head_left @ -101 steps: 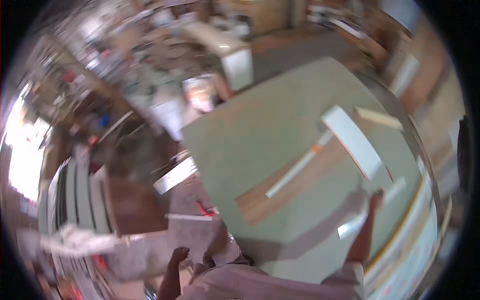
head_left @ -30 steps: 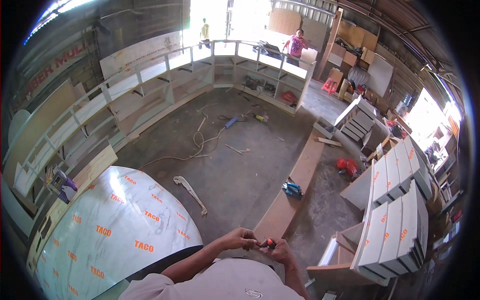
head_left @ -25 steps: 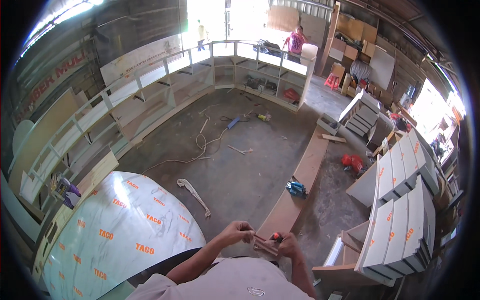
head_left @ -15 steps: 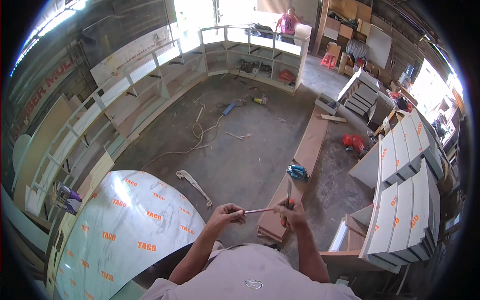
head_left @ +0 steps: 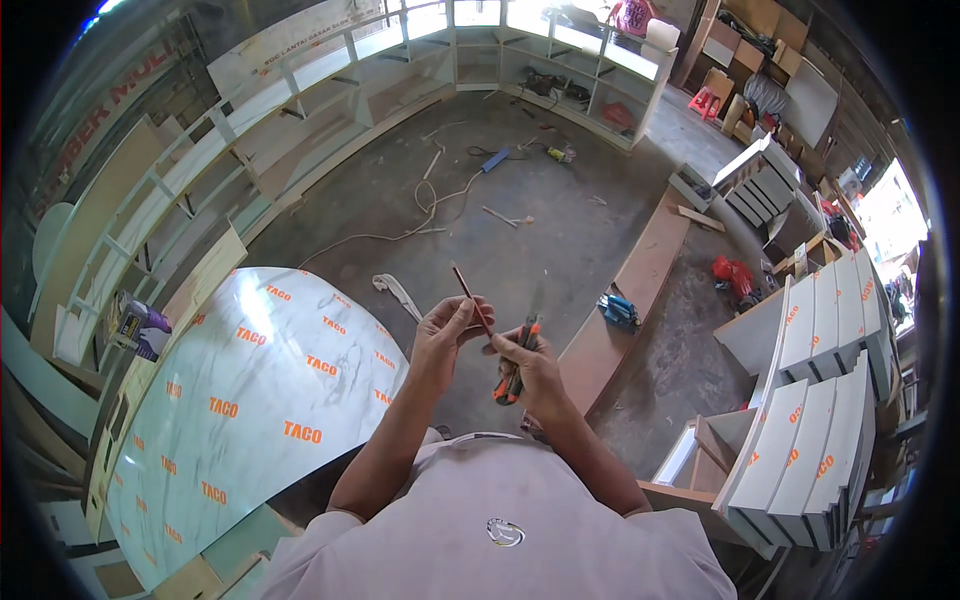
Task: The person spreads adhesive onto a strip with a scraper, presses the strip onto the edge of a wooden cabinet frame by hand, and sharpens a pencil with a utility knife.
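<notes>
Close in front of my chest, my left hand (head_left: 450, 328) pinches a thin dark red pencil (head_left: 464, 284), which tilts with its tip up and away from me. The pencil's lower end comes near the fingers of my right hand (head_left: 533, 370); whether they touch it I cannot tell. My right hand is wrapped round a utility knife (head_left: 510, 384) with an orange-and-black handle. Its grey blade points upward and is blurred. On my left lies a large curved panel (head_left: 265, 375) with a white marbled, glossy face and orange print.
A long brown board (head_left: 640, 270) lies on the floor to the right, a blue power tool (head_left: 619, 311) on it. Grey curved drawer units (head_left: 800, 440) stand at the right. An unfinished curved shelf frame (head_left: 350, 125) borders the floor, where a cable (head_left: 435, 205) trails. A person (head_left: 632, 15) stands far back.
Both hands have come closer together and moved up in the view. The pencil has swung from nearly level between the hands to steeply tilted in my left hand. The whole view has shifted.
</notes>
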The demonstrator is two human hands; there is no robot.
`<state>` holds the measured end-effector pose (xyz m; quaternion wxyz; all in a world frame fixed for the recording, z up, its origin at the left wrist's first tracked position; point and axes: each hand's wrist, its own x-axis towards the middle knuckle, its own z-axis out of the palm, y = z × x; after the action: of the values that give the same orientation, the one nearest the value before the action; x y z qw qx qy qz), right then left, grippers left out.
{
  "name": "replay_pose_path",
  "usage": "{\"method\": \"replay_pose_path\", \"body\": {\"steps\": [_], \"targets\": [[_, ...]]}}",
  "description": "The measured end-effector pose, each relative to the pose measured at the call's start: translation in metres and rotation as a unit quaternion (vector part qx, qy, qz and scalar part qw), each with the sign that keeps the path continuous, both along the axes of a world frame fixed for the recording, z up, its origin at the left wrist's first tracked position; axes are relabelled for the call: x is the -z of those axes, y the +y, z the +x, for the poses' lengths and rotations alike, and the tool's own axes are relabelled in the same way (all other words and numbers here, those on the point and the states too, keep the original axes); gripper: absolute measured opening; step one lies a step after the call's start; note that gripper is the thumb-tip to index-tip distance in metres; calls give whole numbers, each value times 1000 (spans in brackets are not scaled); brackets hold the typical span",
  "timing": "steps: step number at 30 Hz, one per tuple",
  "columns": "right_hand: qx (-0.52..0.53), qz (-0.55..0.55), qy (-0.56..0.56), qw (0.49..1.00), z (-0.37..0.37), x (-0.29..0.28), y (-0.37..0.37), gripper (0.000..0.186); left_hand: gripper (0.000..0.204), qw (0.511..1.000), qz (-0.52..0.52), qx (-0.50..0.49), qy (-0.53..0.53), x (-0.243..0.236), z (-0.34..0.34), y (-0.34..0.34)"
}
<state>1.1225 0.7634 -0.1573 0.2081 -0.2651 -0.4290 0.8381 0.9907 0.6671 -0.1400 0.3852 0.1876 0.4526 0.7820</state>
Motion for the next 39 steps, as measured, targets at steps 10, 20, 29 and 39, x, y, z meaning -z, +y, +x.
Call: {"method": "replay_pose_path", "body": {"steps": [10,20,29,39], "targets": [[66,281,-134,948,10,0,26,21,23,995,-78,45,-43,-12,-12,-18],[76,623,-214,749,-4,-28,41,25,29,992,-99,71,38,-42,30,-9],[77,704,-191,680,-11,-41,33,21,23,989,-104,84,55,-38,36,-13],[68,713,-185,673,-16,-33,25,19,20,988,-105,17,116,-25,38,-9]]}}
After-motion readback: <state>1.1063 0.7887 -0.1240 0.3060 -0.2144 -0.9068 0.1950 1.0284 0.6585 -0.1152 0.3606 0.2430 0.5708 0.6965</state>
